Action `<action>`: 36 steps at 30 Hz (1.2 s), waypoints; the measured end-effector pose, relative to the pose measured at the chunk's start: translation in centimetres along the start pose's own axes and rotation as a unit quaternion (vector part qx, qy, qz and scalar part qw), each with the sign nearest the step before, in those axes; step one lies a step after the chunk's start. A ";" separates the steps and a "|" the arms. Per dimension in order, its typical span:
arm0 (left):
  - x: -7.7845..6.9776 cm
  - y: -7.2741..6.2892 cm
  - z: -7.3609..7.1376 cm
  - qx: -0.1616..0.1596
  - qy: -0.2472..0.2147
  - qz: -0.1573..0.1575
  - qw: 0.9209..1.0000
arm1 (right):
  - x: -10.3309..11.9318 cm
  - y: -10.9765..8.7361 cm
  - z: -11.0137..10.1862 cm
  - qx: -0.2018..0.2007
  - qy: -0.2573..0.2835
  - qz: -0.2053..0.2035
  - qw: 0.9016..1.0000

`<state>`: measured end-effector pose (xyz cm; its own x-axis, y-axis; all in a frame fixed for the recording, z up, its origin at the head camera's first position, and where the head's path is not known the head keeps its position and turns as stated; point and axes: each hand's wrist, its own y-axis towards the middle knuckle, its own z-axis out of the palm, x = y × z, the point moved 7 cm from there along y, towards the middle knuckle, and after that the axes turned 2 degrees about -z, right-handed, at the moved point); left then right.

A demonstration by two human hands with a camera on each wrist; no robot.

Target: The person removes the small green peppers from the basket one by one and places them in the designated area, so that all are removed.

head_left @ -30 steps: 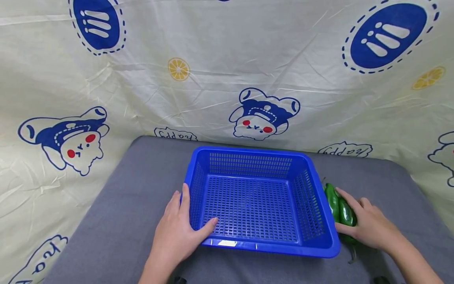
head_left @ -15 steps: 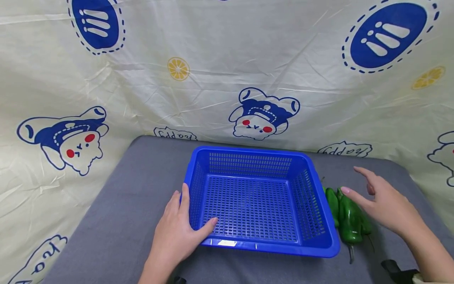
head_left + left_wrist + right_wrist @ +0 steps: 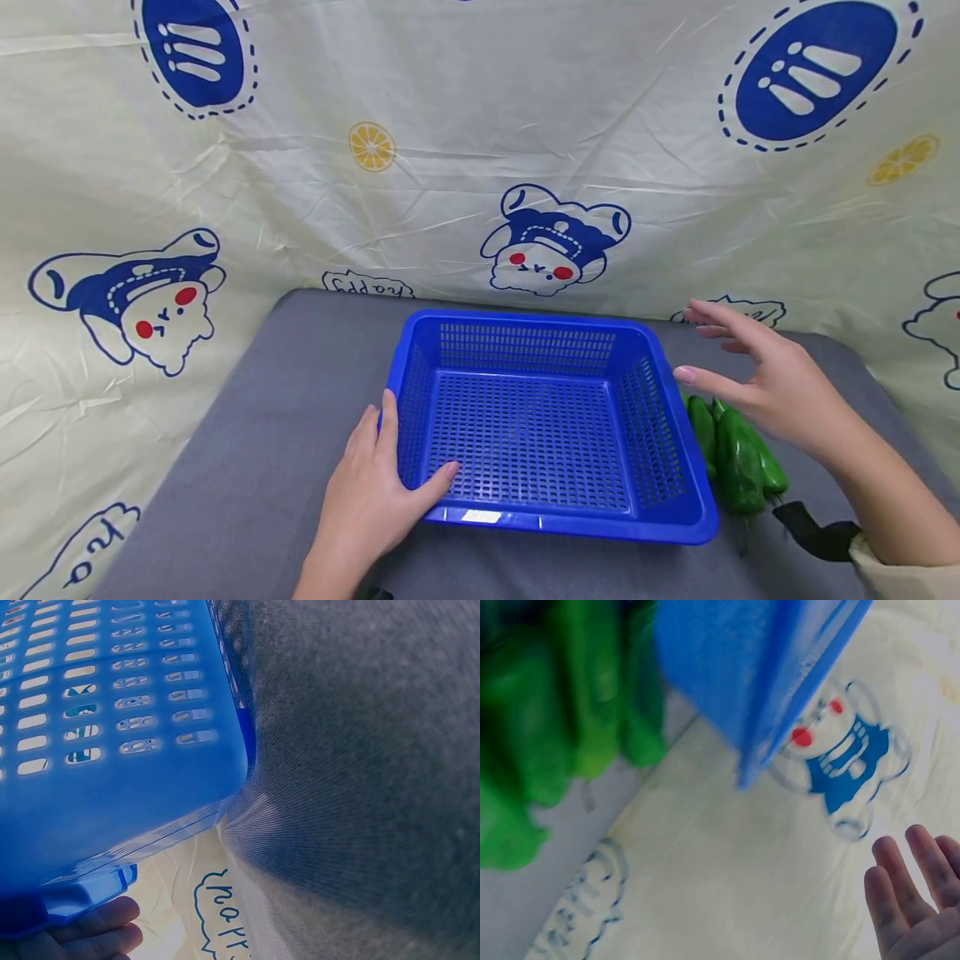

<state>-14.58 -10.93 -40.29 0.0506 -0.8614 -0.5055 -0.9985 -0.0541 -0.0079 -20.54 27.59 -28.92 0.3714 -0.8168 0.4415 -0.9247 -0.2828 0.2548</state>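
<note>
A blue plastic basket (image 3: 600, 527) with slotted walls and floor stands on the grey cloth. My left hand (image 3: 371, 492) grips its near left corner, thumb over the front rim and fingers along the left side. In the left wrist view, fingertips (image 3: 105, 922) show by the rim of the tilted-looking basket wall (image 3: 112, 795). Several green peppers (image 3: 738, 467) lie against the basket's right side, partly hidden behind it. Over them hovers my right hand (image 3: 780, 400), fingers extended and holding nothing. The right wrist view shows the same hand (image 3: 922, 907) apart from the peppers (image 3: 532, 727).
Grey cloth (image 3: 300, 400) covers the table. Behind and at the sides hangs a cream sheet (image 3: 435, 225) printed with cartoon figures and orange slices. A black band-like piece (image 3: 817, 532) sticks out by the right sleeve (image 3: 907, 575).
My right hand has let go of the peppers, lifted off them and moved back toward the basket's far right corner. The peppers have spread slightly rightward. My left hand stays on the basket.
</note>
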 end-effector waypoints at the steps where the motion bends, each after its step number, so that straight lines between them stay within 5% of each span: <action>1: 0.0 0.0 0.0 -0.001 0.000 0.000 1.000 | 0.8 0.3 0.2 0.008 0.004 -0.015 1.000; 8: 0.0 -0.1 -0.1 -0.002 0.001 -0.002 1.000 | 5.3 2.0 2.5 0.109 0.009 -0.039 0.993; 20: -0.1 -0.1 -0.2 -0.003 0.004 -0.002 1.000 | 9.3 2.8 8.8 0.248 -0.026 -0.109 0.962; 26: -0.1 0.0 -0.2 -0.003 0.008 -0.005 1.000 | 10.5 2.6 11.8 0.304 -0.021 -0.149 0.941; 36: 0.0 0.0 0.0 0.000 0.008 -0.005 1.000 | 11.2 1.7 16.3 0.421 -0.004 -0.118 0.900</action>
<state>-14.56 -10.98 -40.28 0.0617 -0.8684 -0.4921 -0.9979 -0.0638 -0.0125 -19.30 9.72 -37.59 0.5675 -0.6872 0.4535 -0.5575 -0.7261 -0.4025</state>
